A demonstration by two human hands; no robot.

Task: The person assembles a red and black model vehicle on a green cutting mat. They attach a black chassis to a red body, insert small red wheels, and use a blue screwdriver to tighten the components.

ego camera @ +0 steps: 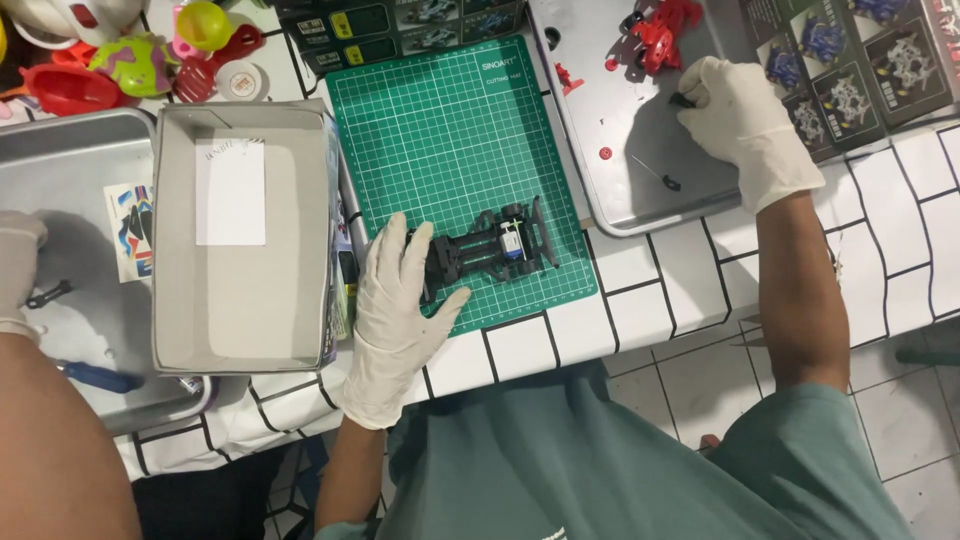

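Co-worker's hand: gloved, at the far left edge over the left metal tray; not yours. A small black part lies just beside its fingers, a sticker sheet a little beyond them, a blue-handled tool nearer the table edge.

Grey box: open, just left of your left fingers; only a white card lies inside.

Left hand: gloved, flat on the green cutting mat, fingers spread apart, gripping nothing. Your fingertips touch the near end of the black chassis and steady it.

Chassis: lies on the mat, running rightward from your left fingertips. A small motor with a blue end sits in it. You see no wheels and no body shell on it; I judge the build to be at an early-to-middle stage.

Right metal tray: loose parts wait here, red pieces just left of your right fingers, a red dot-like part and a thin pin below them.

Right hand: gloved, fingers curled together on a small dark part at the tray's right side. Whether it is lifted clear, you cannot tell.

Left to do, judged: the tray parts are not yet fitted.
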